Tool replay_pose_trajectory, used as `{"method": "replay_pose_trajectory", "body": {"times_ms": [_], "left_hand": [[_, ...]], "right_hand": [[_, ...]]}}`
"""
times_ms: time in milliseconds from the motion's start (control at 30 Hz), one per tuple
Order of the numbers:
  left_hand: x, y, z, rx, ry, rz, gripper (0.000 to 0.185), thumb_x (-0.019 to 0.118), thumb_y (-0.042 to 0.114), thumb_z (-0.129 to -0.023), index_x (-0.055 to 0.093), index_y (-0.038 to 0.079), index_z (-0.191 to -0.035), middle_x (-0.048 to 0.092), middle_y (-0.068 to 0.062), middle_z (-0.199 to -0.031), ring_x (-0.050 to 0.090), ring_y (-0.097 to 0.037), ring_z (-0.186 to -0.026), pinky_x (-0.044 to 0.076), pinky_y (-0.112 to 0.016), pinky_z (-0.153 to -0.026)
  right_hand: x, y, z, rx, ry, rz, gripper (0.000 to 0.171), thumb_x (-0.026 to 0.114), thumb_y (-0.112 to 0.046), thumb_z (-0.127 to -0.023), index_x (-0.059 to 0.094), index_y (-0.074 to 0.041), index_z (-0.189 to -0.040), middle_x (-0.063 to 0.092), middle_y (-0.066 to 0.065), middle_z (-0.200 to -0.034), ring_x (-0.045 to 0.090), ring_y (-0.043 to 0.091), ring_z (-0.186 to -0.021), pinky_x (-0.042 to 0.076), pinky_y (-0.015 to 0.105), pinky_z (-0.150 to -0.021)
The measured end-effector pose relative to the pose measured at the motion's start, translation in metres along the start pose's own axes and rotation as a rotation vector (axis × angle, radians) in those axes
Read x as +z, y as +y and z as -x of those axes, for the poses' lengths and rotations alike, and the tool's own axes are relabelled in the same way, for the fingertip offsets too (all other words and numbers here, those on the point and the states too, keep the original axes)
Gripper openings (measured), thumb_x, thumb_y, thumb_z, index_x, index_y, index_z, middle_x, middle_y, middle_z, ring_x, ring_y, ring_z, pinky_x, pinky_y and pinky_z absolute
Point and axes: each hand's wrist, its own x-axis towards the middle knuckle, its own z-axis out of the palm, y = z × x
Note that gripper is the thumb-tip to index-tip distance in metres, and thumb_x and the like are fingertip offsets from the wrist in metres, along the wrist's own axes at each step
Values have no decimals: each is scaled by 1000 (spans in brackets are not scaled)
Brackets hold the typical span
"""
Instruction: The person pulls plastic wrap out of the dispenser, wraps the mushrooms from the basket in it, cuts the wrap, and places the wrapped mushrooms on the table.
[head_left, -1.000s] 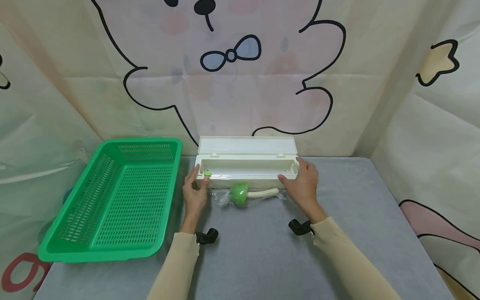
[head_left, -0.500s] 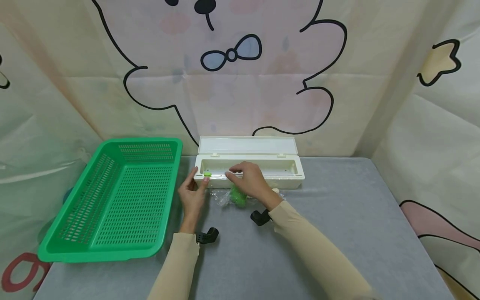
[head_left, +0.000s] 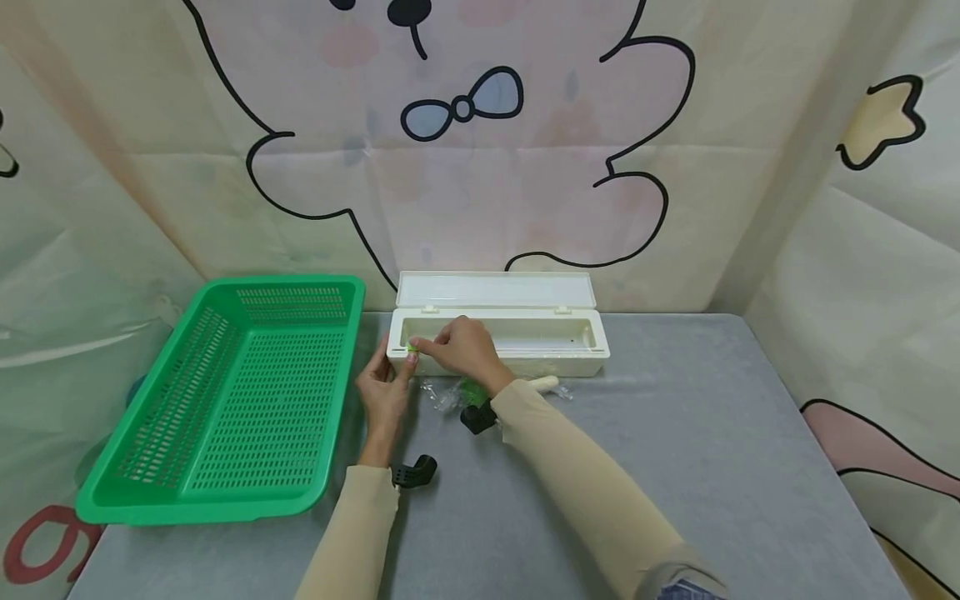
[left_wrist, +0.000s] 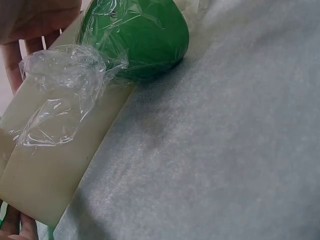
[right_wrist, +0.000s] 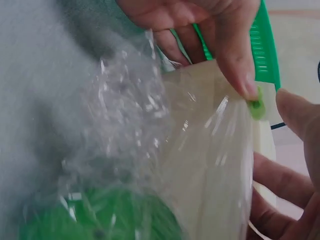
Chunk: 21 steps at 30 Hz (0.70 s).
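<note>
A white cling film dispenser [head_left: 570, 367] lies with its lid raised at the back of the table. My left hand [head_left: 384, 404] grips its left end, the thumb touching a small green slide cutter [right_wrist: 257, 106] on the front edge. My right hand [head_left: 467, 352] reaches over the left part of the dispenser, close to the cutter; in the right wrist view its thumb and fingers are spread and apart from the cutter. Against the dispenser's front lies a thing with a green domed head [left_wrist: 145, 37] and pale stem [head_left: 546, 383], in crumpled cling film [left_wrist: 65, 95]. My right arm partly covers it.
A large green plastic basket [head_left: 330, 467] stands left of the dispenser on the grey table [head_left: 720, 467]. A printed cloth [head_left: 525, 192] rises right behind the dispenser. Black wrist cameras [head_left: 415, 472] protrude from both wrists.
My right hand has let go of the dispenser's right end and moved left along it to the cutter. My left hand has stayed at the left end.
</note>
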Motion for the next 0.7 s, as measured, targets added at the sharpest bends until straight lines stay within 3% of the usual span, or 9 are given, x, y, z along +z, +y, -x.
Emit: {"method": "replay_pose_trajectory", "body": {"times_ms": [100, 200, 700], "left_hand": [[0, 0, 0, -3, -4, 7, 60, 74, -5, -90, 49, -7, -145, 51, -25, -146, 47, -33, -138, 35, -43, -116], [0, 1, 1, -1, -2, 11, 60, 73, -7, -90, 49, -7, -144, 51, -25, -145, 47, -34, -137, 35, -44, -116], [0, 2, 0, -7, 6, 0, 59, 74, -7, -89, 51, -6, -143, 55, -25, -141, 52, -34, -133, 39, -43, -113]], "right_hand": [[4, -3, -2, 52, 23, 19, 60, 72, -53, -91, 62, -10, -50, 36, -9, -42, 30, 6, -42, 27, 22, -42], [6, -7, -2, 82, 42, 18, 65, 74, -54, -89, 48, -17, -43, 30, -11, -40, 27, 5, -41, 24, 22, -41], [6, -12, -9, 219, 0, -30, 65, 81, -49, -84, 41, -16, -45, 29, -8, -42, 25, 6, -40, 25, 22, -39]]}}
